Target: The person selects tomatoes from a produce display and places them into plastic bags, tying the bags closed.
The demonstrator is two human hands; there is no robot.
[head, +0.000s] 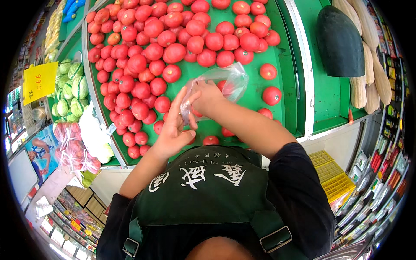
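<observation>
A clear plastic bag [239, 78] is spread over the green display bin [256, 87], in front of a heap of red tomatoes [154, 52]. My left hand [177, 125] holds the bag's near left edge, with its fingers partly spread along the plastic. Reaching across from the right, my right hand [208, 96] is at the mouth of the bag, and its fingers are partly covered by the film. Red tomato skin shows through the plastic beside the right hand. Whether that hand grips anything is hidden. Single tomatoes [271, 96] lie to the right of the bag.
A white metal rail [302, 65] borders the bin on the right. Beyond it lie a dark winter melon [339, 42] and pale long squashes [378, 74]. Cabbages [78, 86], bagged red produce [73, 146] and a yellow price card [39, 83] are left. Yellow crates [334, 182] stand lower right.
</observation>
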